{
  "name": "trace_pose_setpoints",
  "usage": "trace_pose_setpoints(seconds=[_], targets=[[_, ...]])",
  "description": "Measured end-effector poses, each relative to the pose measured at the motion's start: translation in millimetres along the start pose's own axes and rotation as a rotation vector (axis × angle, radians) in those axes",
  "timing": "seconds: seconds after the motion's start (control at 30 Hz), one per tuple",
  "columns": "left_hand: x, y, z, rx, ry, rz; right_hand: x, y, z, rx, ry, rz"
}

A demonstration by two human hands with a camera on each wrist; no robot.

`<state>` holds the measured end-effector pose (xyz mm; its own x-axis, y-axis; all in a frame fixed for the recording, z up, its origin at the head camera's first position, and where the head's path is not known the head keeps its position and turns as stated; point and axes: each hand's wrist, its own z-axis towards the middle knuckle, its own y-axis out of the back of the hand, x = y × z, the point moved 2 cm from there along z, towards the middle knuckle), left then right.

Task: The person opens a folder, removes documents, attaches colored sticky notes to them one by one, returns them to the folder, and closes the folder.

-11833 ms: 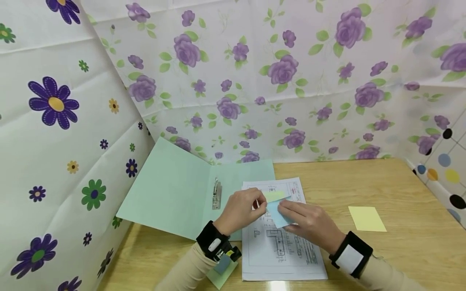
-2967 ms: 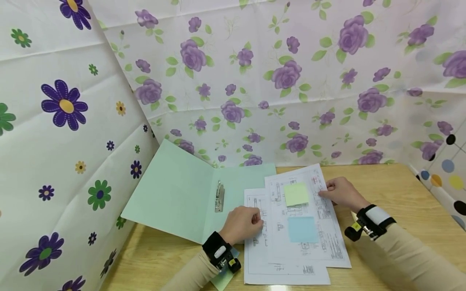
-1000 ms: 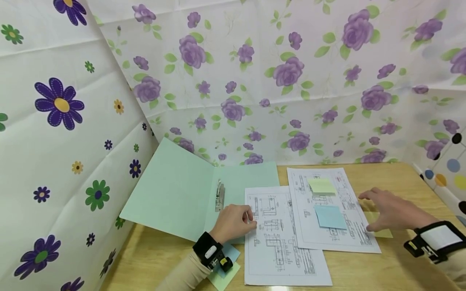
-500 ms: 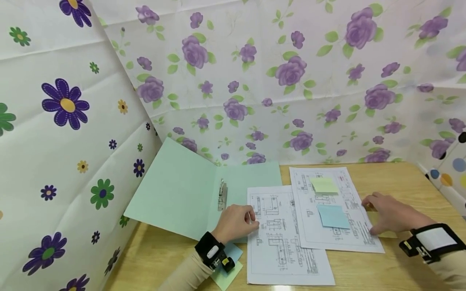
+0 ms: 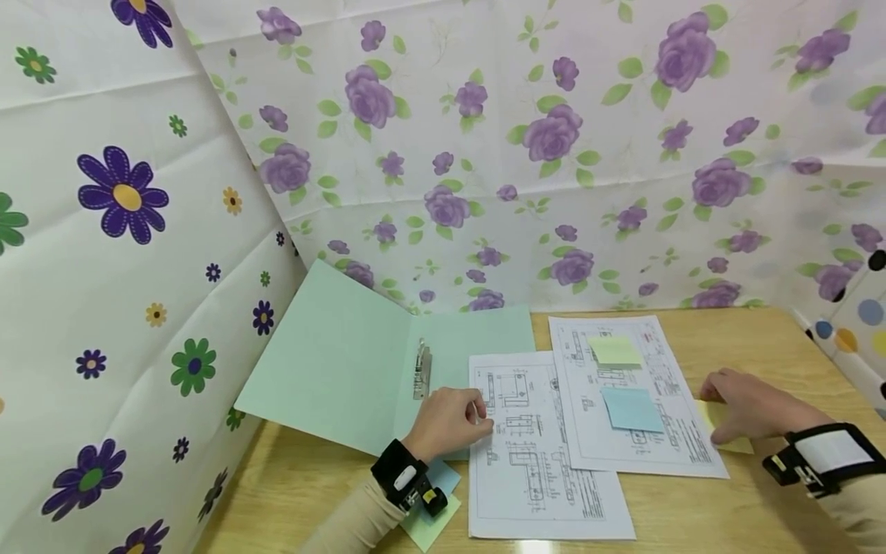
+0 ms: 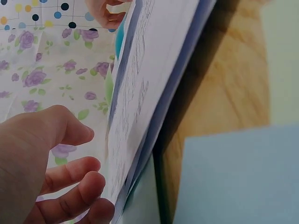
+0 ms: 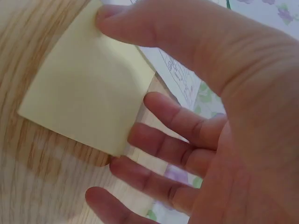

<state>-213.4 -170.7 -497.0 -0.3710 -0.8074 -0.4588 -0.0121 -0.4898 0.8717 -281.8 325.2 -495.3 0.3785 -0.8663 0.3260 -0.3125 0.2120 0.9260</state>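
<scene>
My right hand (image 5: 761, 408) is over a yellow sticky note pad (image 5: 720, 427) on the table. In the right wrist view its thumb lies over one end of the yellow pad (image 7: 88, 88), and the loosely bent fingers reach along its edge. My left hand (image 5: 446, 422) rests by the left edge of a stack of printed drawings (image 5: 512, 477), thumb and fingers apart with nothing between them. Overlapping that stack on the right lies another drawing sheet (image 5: 678, 454), carrying a pale green note (image 5: 614, 350) and a blue note (image 5: 633, 409).
A pale green folder (image 5: 332, 362) lies spread behind the left hand, its metal clip (image 5: 421, 373) showing; the stack overlaps its right cover. Below the left wrist are a blue pad (image 5: 443, 478) and a light green pad (image 5: 436, 523). Flowered cloth (image 5: 484, 154) walls the table's back.
The right hand, earlier at the blue note, drew the marked sheet off the stack rightward and let it go. It then moved onto the yellow pad. The left hand has barely moved lately.
</scene>
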Motion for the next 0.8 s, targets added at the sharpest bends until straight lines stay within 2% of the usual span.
trace_pose_setpoints(seconds=[0.2, 0.33, 0.47, 0.67, 0.8], targets=[[-4.1, 1.1, 0.7, 0.009, 0.002, -0.021, -1.8, -1.5, -3.0, 0.0, -0.029, 0.006], [-6.0, 1.7, 1.0, 0.005, 0.0, -0.018, -0.9, -2.7, -3.7, 0.049, -0.072, 0.062], [-6.8, 1.7, 0.4, 0.007, 0.002, -0.018, 0.7, -3.9, -4.7, 0.086, -0.113, 0.064], [-6.6, 0.3, 0.2, 0.001, -0.009, -0.02, -7.2, -3.8, -10.0, 0.071, -0.119, 0.006], [-6.0, -0.9, 0.2, 0.0, -0.015, -0.019, -15.7, -0.6, -17.3, 0.077, -0.144, 0.037]])
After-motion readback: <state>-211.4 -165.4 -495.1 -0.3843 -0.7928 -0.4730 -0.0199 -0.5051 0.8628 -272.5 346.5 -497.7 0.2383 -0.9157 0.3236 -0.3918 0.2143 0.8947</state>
